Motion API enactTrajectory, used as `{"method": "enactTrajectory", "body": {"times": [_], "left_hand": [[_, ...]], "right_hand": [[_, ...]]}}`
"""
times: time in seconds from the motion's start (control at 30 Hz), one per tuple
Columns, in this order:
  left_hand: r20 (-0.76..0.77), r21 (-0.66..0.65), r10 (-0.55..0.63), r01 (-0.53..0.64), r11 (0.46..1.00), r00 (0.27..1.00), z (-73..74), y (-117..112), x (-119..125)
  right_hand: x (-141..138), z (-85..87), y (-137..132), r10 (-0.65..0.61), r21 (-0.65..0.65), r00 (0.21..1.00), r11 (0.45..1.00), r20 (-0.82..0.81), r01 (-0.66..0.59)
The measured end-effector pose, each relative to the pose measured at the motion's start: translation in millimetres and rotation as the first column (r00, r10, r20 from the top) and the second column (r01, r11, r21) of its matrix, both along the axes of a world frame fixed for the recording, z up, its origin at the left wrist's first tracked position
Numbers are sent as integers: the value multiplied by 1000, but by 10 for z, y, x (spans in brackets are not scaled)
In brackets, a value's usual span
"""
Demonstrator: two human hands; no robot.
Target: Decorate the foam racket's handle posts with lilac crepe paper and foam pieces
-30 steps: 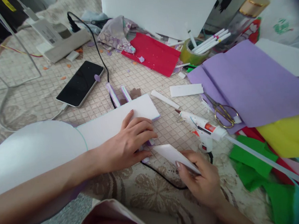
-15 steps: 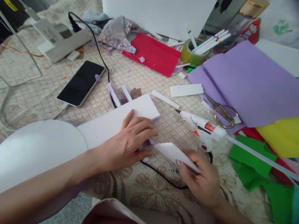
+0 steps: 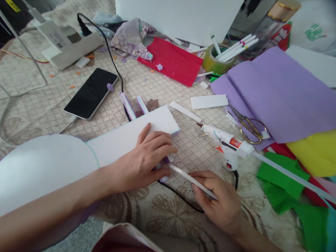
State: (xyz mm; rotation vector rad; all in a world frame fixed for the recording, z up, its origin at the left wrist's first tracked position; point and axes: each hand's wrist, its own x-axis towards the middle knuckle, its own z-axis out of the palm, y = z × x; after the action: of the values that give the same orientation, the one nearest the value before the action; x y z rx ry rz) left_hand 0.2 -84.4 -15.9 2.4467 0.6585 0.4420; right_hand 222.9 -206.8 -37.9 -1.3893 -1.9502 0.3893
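Beige checked tabletop cloth (image 3: 159, 88) carries coloured paper (image 3: 284, 93). Left hand (image 3: 143, 161) rests open on white board (image 3: 122, 139); right hand (image 3: 220, 203) pinches white strip (image 3: 183, 175).

views: one, worn on the head | facing: forward and down onto the beige checked tablecloth (image 3: 187, 147) | range: near, forearms seen entering from the lower edge | frame centre: set just beyond the left hand (image 3: 142, 163) fingers (image 3: 162, 142)
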Motion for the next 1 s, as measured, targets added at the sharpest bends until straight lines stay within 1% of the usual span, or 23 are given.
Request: {"method": "enactTrajectory", "body": {"times": [0.2, 0.4, 0.63, 1.0], "left_hand": [[11, -5, 0, 0, 1000, 1000, -5, -3, 0], [-1, -15, -2, 2, 1000, 1000, 2, 7, 3], [-14, -27, -1, 0, 1000, 1000, 22, 5, 3], [-4, -24, -4, 4, 1000, 1000, 2, 12, 5]], "right_hand": [[-23, 14, 24, 42, -6, 999, 999, -7, -42], [-45, 15, 8, -23, -6, 1000, 1000, 8, 23], [-56, 27, -1, -90, -49, 996, 995, 16, 91], [-34, 12, -12, -75, -61, 997, 995, 9, 76]]}}
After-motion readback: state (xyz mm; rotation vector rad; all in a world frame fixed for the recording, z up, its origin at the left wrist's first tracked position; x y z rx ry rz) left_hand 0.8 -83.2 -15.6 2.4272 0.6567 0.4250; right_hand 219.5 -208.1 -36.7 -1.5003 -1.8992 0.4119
